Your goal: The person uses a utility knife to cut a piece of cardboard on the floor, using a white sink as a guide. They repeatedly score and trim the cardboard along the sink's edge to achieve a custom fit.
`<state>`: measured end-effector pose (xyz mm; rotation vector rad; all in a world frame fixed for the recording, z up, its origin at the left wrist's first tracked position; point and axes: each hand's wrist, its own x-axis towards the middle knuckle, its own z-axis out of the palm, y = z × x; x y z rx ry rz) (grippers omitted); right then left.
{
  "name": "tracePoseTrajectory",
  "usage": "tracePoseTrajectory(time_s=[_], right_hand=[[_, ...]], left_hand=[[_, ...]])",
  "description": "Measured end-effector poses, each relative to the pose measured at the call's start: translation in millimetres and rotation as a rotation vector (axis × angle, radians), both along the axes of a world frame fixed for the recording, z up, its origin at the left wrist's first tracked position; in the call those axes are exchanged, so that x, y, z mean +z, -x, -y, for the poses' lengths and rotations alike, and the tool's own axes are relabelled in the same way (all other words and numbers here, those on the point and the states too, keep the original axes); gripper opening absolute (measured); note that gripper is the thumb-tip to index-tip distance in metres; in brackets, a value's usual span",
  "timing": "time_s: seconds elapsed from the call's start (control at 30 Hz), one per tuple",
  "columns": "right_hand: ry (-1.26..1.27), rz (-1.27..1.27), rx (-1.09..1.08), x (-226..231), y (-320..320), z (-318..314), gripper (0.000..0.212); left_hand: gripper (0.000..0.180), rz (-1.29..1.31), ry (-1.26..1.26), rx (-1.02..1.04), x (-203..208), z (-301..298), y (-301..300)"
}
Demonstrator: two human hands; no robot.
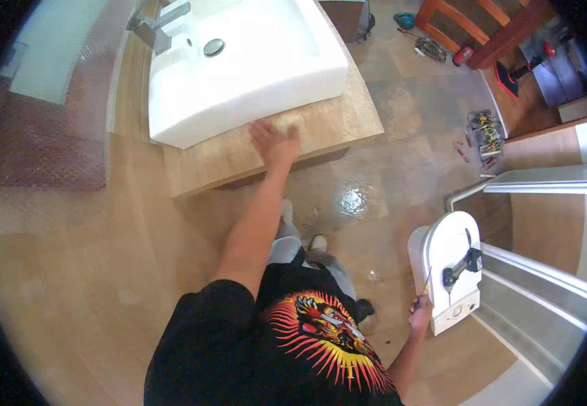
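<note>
My left hand (pixel 275 142) lies with its fingers spread on the light wooden countertop (pixel 334 125), its fingertips close to the lower front side of a white rectangular washbasin (pixel 266 88). Nothing shows in that hand. Down at the right, my right hand (pixel 420 312) is closed around the handle of a thin tool that looks like a screwdriver (pixel 428 281). Its slim shaft points up and away from the fist. Beside this hand stands a white toilet (pixel 446 237), its lid down, with a dark cordless drill (pixel 461 266) lying on it.
A grey tap (pixel 151 32) stands at the basin's left. Several hand tools (pixel 486 139) fill a tray on the right-hand floor, with another tool (pixel 461 151) lying beside it. A wet patch (pixel 352 199) shines on the tiles. Glass panels with white frames (pixel 544 271) border the right side.
</note>
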<state>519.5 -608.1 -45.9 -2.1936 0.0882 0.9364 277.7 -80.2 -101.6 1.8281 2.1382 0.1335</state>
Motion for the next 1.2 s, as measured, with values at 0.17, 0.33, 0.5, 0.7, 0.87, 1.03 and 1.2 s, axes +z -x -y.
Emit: tracePoseTrajectory(time_s=[0.17,0.33,0.5,0.7,0.87,1.03,1.2], right_hand=[[0.048,0.045,0.036,16,3,-23,0.048],[0.033,0.098,0.055,19,17,-62,0.045],[0.107,0.031,0.099,44,56,-140,0.045],[0.102,0.005,0.289,44,69,-199,0.043],[0.069,-0.021,0.269,55,73,-238,0.042],[-0.001,-0.027,0.266,43,72,-254,0.037],[-0.038,0.027,0.35,21,64,-226,0.029]], left_hand=[[0.085,0.407,0.001,-0.542,27,6,-61],[0.078,0.283,-0.202,-0.213,25,11,-31],[0.078,0.215,-0.133,-0.062,21,-3,-19],[0.074,0.722,-0.135,-0.571,71,1,-53],[0.082,0.453,-0.169,-0.088,41,-8,-20],[0.082,1.153,0.19,-0.335,59,-36,-51],[0.083,0.794,0.144,-0.062,68,-12,-38]])
